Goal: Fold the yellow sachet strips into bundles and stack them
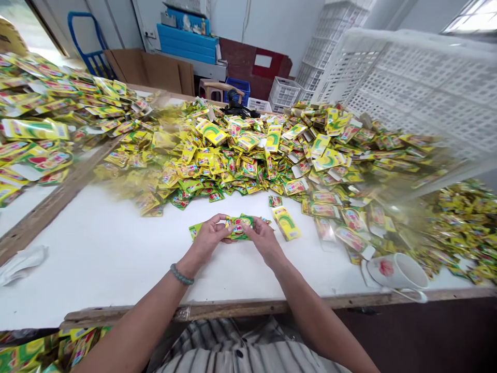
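Observation:
My left hand [208, 237] and my right hand [263, 237] meet over the white table [116, 254], both pinching a small stack of green and yellow sachets [238, 227]. The fingers of each hand curl around the ends of the stack. A green bead bracelet [180, 275] is on my left wrist. A single yellow sachet [286, 223] lies just right of my right hand. A huge pile of the same sachets [248, 155] spreads across the table beyond my hands.
A white mug [396, 272] lies on its side near the table's front right edge. A large white plastic crate [411, 88] is tilted at the right. More sachets are heaped at the far left [39, 129]. Crates and cardboard stand along the back wall.

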### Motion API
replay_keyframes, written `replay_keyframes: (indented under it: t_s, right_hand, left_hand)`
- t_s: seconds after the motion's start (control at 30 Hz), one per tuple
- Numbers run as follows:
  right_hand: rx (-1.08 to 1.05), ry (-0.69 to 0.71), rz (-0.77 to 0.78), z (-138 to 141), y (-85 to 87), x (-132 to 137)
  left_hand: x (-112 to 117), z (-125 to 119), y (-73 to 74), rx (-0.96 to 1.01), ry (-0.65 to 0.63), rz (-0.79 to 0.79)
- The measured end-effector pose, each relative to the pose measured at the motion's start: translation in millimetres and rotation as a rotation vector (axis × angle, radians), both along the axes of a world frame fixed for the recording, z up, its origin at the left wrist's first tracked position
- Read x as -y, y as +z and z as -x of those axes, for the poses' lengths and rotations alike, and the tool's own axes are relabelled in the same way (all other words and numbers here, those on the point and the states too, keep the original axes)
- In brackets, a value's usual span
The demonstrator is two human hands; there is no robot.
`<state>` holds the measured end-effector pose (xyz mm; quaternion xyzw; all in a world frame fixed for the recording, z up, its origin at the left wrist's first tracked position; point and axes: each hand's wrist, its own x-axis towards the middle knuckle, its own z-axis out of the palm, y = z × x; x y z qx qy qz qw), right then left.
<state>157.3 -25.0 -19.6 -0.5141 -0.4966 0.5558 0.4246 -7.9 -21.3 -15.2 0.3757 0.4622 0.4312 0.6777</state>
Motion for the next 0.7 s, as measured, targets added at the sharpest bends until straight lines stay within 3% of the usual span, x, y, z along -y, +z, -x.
replay_keyframes:
  t_s: [0.1,0.2,0.37,0.4,0.5,0.6,0.7]
  right_hand:
    - [-0.042,0.036,0.06,3.0,3.4,9.1]
    - [-0.01,-0.063,0.028,-10.2,5.4,14.0]
    - [0.266,-0.48,-0.008,-82.4,7.6,7.6]
    - [0.384,-0.503,0.021,-97.3,7.1,5.4]
    - [0.604,-0.398,0.081,-122.9,1.3,1.5]
    - [0.736,-0.364,-0.061,-116.7,-8.6,4.5]
    - [0.822,-0.452,-0.378,-91.1,-14.9,13.6]
  left_hand:
    - [2.9,-4.1,-1.4,-0.017,-0.065,-0.028]
    - [5.2,-7.8,-3.9,-0.055,-0.138,-0.03]
    - [5.5,-9.6,-3.5,-0.191,-0.193,0.005]
    - [4.9,-9.8,-2.9,-0.198,-0.195,0.023]
    - [2.7,-10.5,-3.1,-0.172,-0.181,0.068]
    - [2.2,-10.2,-7.2,-0.147,-0.156,0.063]
    - [4.3,-9.3,-11.2,-0.142,-0.159,0.043]
